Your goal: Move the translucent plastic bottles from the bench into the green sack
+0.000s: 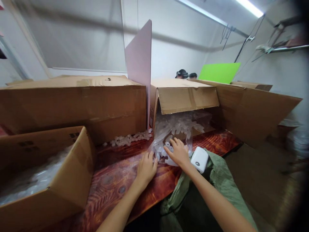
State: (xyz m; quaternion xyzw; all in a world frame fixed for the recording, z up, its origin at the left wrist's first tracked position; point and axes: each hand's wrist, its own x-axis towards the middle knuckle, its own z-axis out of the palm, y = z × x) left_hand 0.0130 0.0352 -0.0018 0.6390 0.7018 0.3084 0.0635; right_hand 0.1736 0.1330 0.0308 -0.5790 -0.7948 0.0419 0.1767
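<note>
My left hand [146,168] rests on the red-brown wooden table [113,183], fingers curled loosely toward a heap of small clear plastic parts [162,151]. My right hand [178,151] lies palm down on that heap, fingers spread over the pieces. The parts spill from a clear plastic bag [178,125] inside a cardboard box [183,96] lying on its side with its flap raised. I cannot make out whether either hand holds a piece.
A second open box [70,180] with clear parts stands at the left. A large shut carton [72,103] sits behind it, with loose white pieces [130,139] along its base. A white device [199,159] lies on green cloth [217,180]. A pink divider [140,61] stands upright; people sit beyond.
</note>
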